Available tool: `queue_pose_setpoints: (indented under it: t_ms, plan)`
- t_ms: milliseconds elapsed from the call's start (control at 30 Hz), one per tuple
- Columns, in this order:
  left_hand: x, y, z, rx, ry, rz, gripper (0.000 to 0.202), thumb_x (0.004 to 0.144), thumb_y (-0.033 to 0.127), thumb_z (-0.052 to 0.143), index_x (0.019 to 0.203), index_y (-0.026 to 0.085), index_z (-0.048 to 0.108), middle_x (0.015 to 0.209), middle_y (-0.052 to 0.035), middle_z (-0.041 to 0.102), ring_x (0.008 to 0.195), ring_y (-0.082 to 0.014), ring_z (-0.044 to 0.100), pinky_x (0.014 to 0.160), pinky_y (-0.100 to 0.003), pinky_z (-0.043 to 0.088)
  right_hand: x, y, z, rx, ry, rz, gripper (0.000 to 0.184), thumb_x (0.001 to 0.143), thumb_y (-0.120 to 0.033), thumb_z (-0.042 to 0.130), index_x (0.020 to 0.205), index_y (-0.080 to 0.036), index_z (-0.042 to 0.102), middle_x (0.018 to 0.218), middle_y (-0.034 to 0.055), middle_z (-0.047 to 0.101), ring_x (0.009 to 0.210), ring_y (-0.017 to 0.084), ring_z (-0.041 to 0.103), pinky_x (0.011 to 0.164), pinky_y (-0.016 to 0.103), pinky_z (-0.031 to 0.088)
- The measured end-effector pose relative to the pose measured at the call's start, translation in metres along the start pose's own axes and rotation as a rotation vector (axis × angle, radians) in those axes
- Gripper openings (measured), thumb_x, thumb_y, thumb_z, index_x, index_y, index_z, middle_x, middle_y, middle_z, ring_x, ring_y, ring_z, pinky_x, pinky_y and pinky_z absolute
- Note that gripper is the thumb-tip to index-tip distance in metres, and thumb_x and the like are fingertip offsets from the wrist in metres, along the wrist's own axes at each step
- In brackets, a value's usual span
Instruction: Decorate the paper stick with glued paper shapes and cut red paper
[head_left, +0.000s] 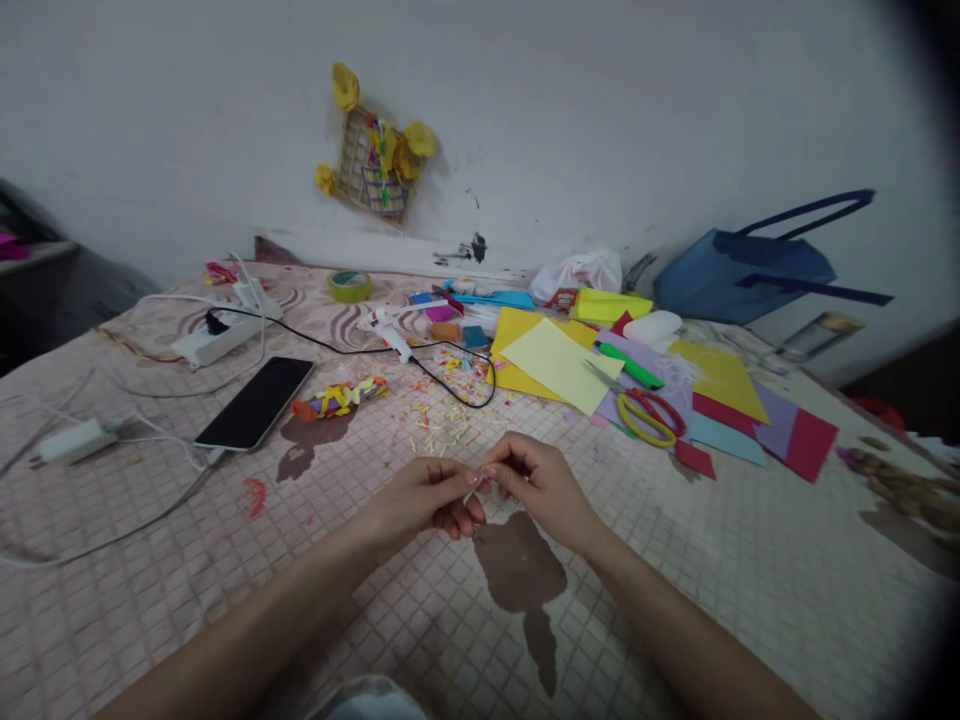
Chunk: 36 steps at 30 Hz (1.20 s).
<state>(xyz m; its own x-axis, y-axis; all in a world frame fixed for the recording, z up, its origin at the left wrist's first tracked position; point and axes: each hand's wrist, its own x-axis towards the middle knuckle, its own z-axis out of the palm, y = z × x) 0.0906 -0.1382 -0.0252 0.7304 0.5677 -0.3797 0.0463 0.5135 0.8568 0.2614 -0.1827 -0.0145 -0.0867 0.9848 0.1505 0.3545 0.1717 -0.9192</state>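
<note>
Near the middle of the table, my left hand point(442, 492) and my right hand point(534, 482) meet at their fingertips. Each hand is closed in a pinch, thumb against finger. Whatever lies between the fingertips is tiny and pale, too small to name. Just beyond the hands, small pale yellow paper scraps point(442, 428) are strewn on the tablecloth point(360, 620). A white glue gun point(394, 338) with a black cord rests farther back. To the right of it lie yellow paper sheets point(562, 360) and scissors point(646, 415) with yellow and red handles.
On the left are a phone point(256, 403), a white charger point(79, 441), a power strip point(225, 333) and loose cables. A colourful paper strip point(341, 397) lies near the phone. Green tape point(349, 286) stands at the back. A blue bag point(742, 275) leans on the wall at right.
</note>
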Motion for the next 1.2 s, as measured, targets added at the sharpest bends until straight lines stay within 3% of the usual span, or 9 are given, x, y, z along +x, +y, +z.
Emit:
queue_pose_setpoints:
  t_ms: [167, 333, 500, 667, 833, 1033, 1200]
  plan:
    - [0.003, -0.002, 0.0, 0.126, 0.099, 0.115, 0.031, 0.072, 0.042, 0.066, 0.074, 0.013, 0.057, 0.056, 0.0033, 0.058, 0.042, -0.003, 0.045, 0.042, -0.017, 0.031, 0.001, 0.001, 0.001, -0.081, 0.037, 0.001, 0.013, 0.082, -0.024, 0.057, 0.07, -0.019, 0.057, 0.06, -0.0028, 0.053, 0.055, 0.01, 0.048, 0.051, 0.023, 0.037]
    - [0.003, -0.002, -0.001, 0.155, 0.163, 0.166, 0.025, 0.072, 0.037, 0.065, 0.071, 0.013, 0.056, 0.051, 0.0041, 0.053, 0.04, -0.0031, 0.039, 0.04, -0.018, 0.026, 0.001, 0.005, 0.002, 0.093, -0.022, 0.079, 0.023, 0.089, -0.037, 0.046, 0.081, -0.018, 0.057, 0.057, -0.0031, 0.051, 0.048, 0.01, 0.048, 0.046, 0.022, 0.039]
    - [0.002, 0.0, 0.0, 0.043, 0.149, 0.14, 0.02, 0.072, 0.033, 0.064, 0.074, 0.014, 0.058, 0.051, 0.0041, 0.053, 0.039, -0.0022, 0.036, 0.04, -0.018, 0.023, 0.002, 0.006, -0.004, 0.172, 0.025, 0.052, 0.03, 0.091, -0.041, 0.04, 0.093, -0.018, 0.058, 0.083, 0.0028, 0.06, 0.051, 0.008, 0.051, 0.044, 0.021, 0.041]
    - [0.001, 0.001, 0.001, 0.054, 0.153, 0.137, 0.021, 0.071, 0.033, 0.066, 0.072, 0.013, 0.058, 0.051, 0.0043, 0.053, 0.039, -0.0024, 0.037, 0.04, -0.018, 0.023, 0.0, 0.003, -0.004, 0.138, -0.038, 0.078, 0.027, 0.089, -0.04, 0.045, 0.091, -0.018, 0.06, 0.064, -0.0012, 0.055, 0.051, 0.009, 0.051, 0.045, 0.021, 0.041]
    - [0.0, 0.002, 0.001, 0.133, 0.157, 0.16, 0.023, 0.073, 0.035, 0.065, 0.07, 0.013, 0.058, 0.053, 0.004, 0.054, 0.04, -0.0028, 0.039, 0.041, -0.019, 0.026, 0.0, 0.002, -0.003, 0.044, -0.082, 0.062, 0.016, 0.083, -0.034, 0.056, 0.084, -0.019, 0.062, 0.071, 0.0001, 0.059, 0.055, 0.01, 0.052, 0.05, 0.022, 0.041]
    - [0.002, 0.002, -0.005, 0.114, 0.064, 0.078, 0.029, 0.076, 0.04, 0.062, 0.085, 0.013, 0.065, 0.063, 0.0008, 0.061, 0.045, -0.004, 0.046, 0.044, -0.019, 0.03, 0.004, 0.003, -0.015, -0.084, 0.047, -0.008, 0.015, 0.084, -0.03, 0.053, 0.075, -0.019, 0.056, 0.062, -0.0018, 0.053, 0.054, 0.011, 0.049, 0.05, 0.023, 0.04]
    - [0.002, 0.006, -0.013, 0.133, 0.067, 0.066, 0.028, 0.073, 0.038, 0.065, 0.084, 0.013, 0.065, 0.063, 0.0008, 0.061, 0.044, -0.0036, 0.045, 0.043, -0.018, 0.03, 0.008, 0.01, -0.03, -0.056, 0.111, 0.0, 0.016, 0.084, -0.033, 0.054, 0.076, -0.02, 0.055, 0.059, -0.0031, 0.049, 0.052, 0.011, 0.048, 0.048, 0.023, 0.039]
